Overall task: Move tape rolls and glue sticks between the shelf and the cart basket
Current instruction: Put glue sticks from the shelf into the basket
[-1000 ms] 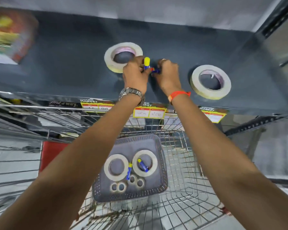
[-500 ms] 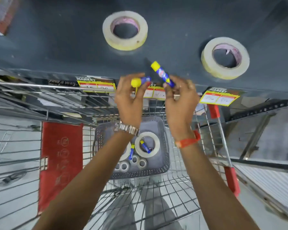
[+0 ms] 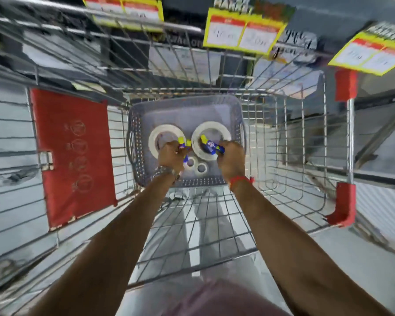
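Note:
Both hands are down inside the grey plastic basket (image 3: 137,124) that sits in the wire cart. My left hand (image 3: 170,155) grips a blue glue stick with a yellow cap (image 3: 182,142) over the left big tape roll (image 3: 157,133). My right hand (image 3: 232,158) grips another glue stick (image 3: 211,144) over the hole of the right big tape roll (image 3: 211,128). Two small tape rolls (image 3: 201,168) lie between my wrists. Another glue stick (image 3: 186,158) shows partly beside my left hand. The shelf top is out of view.
The wire cart (image 3: 290,142) surrounds the basket, with a red flap (image 3: 73,156) at the left and red corner guards (image 3: 346,85) at the right. Yellow price tags (image 3: 244,30) hang along the shelf edge above.
Both hands have come down from the shelf edge into the basket, each carrying its glue stick. The view has tilted down, so the shelf's tape rolls have left the frame.

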### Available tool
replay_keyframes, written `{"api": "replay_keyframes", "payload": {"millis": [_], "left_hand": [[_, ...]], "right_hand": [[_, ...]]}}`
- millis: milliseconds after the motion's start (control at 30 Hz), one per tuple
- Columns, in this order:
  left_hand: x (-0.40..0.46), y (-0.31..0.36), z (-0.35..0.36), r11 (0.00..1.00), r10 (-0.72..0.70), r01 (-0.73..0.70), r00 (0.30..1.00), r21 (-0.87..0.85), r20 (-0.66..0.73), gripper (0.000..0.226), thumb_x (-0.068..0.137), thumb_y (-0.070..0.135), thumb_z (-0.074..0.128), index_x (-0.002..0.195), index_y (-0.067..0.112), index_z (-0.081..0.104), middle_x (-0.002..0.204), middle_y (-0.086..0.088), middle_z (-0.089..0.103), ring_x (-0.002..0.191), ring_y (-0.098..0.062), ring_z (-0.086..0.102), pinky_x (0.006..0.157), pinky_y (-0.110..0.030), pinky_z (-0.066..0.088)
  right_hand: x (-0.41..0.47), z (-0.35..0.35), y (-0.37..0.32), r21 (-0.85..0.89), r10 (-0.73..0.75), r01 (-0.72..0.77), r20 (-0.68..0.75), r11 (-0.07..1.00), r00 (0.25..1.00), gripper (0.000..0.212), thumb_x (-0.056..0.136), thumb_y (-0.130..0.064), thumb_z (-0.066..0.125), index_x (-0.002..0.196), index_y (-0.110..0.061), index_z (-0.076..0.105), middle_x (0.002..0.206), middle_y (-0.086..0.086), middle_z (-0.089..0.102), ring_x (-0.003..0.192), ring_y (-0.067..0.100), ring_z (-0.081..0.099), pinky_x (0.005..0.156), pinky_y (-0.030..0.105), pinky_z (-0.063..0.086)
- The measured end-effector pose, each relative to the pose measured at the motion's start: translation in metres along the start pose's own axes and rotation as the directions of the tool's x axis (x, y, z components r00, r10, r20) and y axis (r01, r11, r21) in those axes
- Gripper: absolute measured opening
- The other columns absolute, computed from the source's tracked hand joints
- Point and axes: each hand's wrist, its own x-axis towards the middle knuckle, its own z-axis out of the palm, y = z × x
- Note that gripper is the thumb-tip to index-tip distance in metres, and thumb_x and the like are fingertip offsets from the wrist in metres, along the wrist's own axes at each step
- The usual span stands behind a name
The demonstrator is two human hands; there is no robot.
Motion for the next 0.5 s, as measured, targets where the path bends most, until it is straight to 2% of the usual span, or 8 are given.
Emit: {"api": "replay_keyframes", "payload": {"millis": [33, 100, 200, 267, 333, 433, 500], "left_hand": [[0.005, -0.012, 0.007, 0.994, -0.049, 0.040, 0.995, 0.104, 0.087, 0.040, 0.084, 0.029, 0.063, 0.079, -0.010, 0.062, 0.086, -0.035, 0.061, 0.089, -0.038, 0.061, 0.068, -0.039, 0.032], [0.014, -0.028, 0.019, 0.966, -0.076, 0.017, 0.972, 0.257, 0.222, 0.057, 0.081, 0.043, 0.060, 0.087, -0.014, 0.062, 0.091, -0.036, 0.061, 0.096, -0.039, 0.059, 0.071, -0.042, 0.035], [0.022, -0.045, 0.034, 0.925, -0.095, -0.020, 0.954, 0.380, 0.283, 0.053, 0.082, 0.042, 0.061, 0.101, -0.007, 0.062, 0.112, -0.028, 0.062, 0.107, -0.036, 0.057, 0.085, -0.040, 0.044], [0.023, -0.052, 0.040, 0.905, -0.133, 0.013, 0.958, 0.424, 0.256, 0.059, 0.076, 0.047, 0.067, 0.106, -0.003, 0.062, 0.114, -0.024, 0.063, 0.107, -0.036, 0.058, 0.088, -0.041, 0.046], [0.021, -0.053, 0.042, 0.904, -0.143, 0.057, 0.974, 0.424, 0.174, 0.060, 0.070, 0.049, 0.071, 0.104, 0.000, 0.063, 0.110, -0.022, 0.066, 0.103, -0.035, 0.061, 0.085, -0.041, 0.047], [0.013, -0.038, 0.037, 0.905, -0.073, 0.039, 0.995, 0.424, 0.065, 0.051, 0.074, 0.044, 0.069, 0.101, 0.001, 0.063, 0.108, -0.022, 0.066, 0.101, -0.035, 0.061, 0.081, -0.041, 0.048], [0.009, -0.028, 0.031, 0.915, -0.001, -0.020, 0.999, 0.402, 0.051, 0.044, 0.079, 0.039, 0.066, 0.104, 0.002, 0.062, 0.109, -0.022, 0.065, 0.102, -0.036, 0.060, 0.081, -0.041, 0.047]], "right_hand": [[0.000, 0.006, 0.003, -0.031, 0.014, -0.013, 0.016, 0.999, 1.000, 0.026, 0.078, -0.001, 0.056, 0.100, -0.005, 0.069, 0.096, 0.025, 0.068, 0.089, 0.040, 0.064, 0.077, 0.039, 0.052], [0.002, 0.015, 0.006, -0.075, 0.031, -0.027, 0.051, 0.997, 0.998, 0.022, 0.080, -0.001, 0.055, 0.098, -0.001, 0.068, 0.096, 0.027, 0.069, 0.090, 0.041, 0.065, 0.077, 0.041, 0.052], [0.004, 0.023, 0.008, -0.084, 0.075, -0.063, 0.150, 0.994, 0.986, 0.022, 0.083, -0.001, 0.055, 0.102, 0.003, 0.064, 0.104, 0.028, 0.067, 0.099, 0.040, 0.062, 0.083, 0.039, 0.049], [0.003, 0.026, 0.012, -0.096, 0.098, -0.079, 0.223, 0.992, 0.970, 0.023, 0.085, -0.001, 0.054, 0.105, 0.007, 0.060, 0.109, 0.030, 0.064, 0.105, 0.040, 0.060, 0.087, 0.039, 0.047], [0.000, 0.027, 0.014, -0.108, 0.108, -0.083, 0.252, 0.991, 0.962, 0.023, 0.081, 0.001, 0.059, 0.104, 0.008, 0.060, 0.110, 0.030, 0.064, 0.105, 0.039, 0.059, 0.087, 0.038, 0.047], [-0.004, 0.019, 0.010, -0.058, 0.122, -0.113, 0.211, 0.992, 0.970, 0.024, 0.074, 0.008, 0.059, 0.098, 0.007, 0.062, 0.104, 0.028, 0.066, 0.098, 0.038, 0.063, 0.079, 0.037, 0.050], [-0.006, 0.009, 0.003, -0.022, 0.111, -0.109, 0.182, 0.994, 0.977, 0.028, 0.075, 0.011, 0.053, 0.101, 0.007, 0.062, 0.106, 0.028, 0.065, 0.100, 0.038, 0.062, 0.079, 0.036, 0.049]]}}
